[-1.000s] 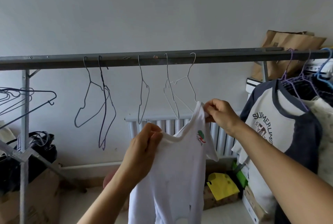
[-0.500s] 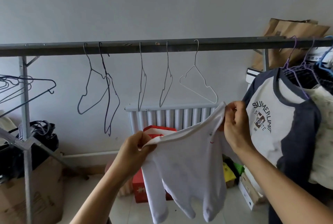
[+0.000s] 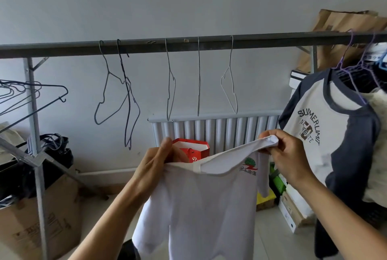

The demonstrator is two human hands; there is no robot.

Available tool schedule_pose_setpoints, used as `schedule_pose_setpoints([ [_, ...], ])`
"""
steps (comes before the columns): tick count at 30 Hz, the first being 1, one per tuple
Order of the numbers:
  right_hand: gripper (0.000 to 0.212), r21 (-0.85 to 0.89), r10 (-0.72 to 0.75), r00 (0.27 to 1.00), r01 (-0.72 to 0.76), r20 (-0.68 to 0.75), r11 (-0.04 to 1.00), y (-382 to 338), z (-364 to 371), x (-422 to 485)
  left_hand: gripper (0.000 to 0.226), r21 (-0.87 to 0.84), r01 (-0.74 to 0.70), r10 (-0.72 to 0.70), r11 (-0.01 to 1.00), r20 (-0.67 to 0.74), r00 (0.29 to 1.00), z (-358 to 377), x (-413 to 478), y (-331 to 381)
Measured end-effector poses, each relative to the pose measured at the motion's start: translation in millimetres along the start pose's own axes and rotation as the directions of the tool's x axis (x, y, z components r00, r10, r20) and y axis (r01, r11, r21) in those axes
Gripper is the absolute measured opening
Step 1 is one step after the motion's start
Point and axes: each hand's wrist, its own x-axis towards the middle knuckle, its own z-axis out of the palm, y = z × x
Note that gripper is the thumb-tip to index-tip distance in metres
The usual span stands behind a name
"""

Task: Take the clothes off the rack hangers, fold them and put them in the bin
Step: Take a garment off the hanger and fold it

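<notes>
Two hands are holding it up below the rack (image 3: 62, 49): the left hand (image 3: 159, 161) is pinching one shoulder of the white shirt (image 3: 201, 207), the right hand (image 3: 289, 155) is gripping the other, bunched. Shirt is hanging clear of the hangers (image 3: 230, 90). Folding in mid-air is risking a slipping shoulder and a lopsided crease; bin isn't showing.

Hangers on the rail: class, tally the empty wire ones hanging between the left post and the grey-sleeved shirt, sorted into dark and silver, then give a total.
Dark wire hangers: 2
Silver wire hangers: 3
Total: 5
</notes>
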Motion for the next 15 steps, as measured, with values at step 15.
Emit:
schedule_pose_setpoints([
  [15,0.018,-0.014,0.012,1.000,-0.012,0.026,1.000,-20,-13,10,0.010,0.424,-0.018,-0.046,0.906,0.139,0.989,-19,-12,5],
])
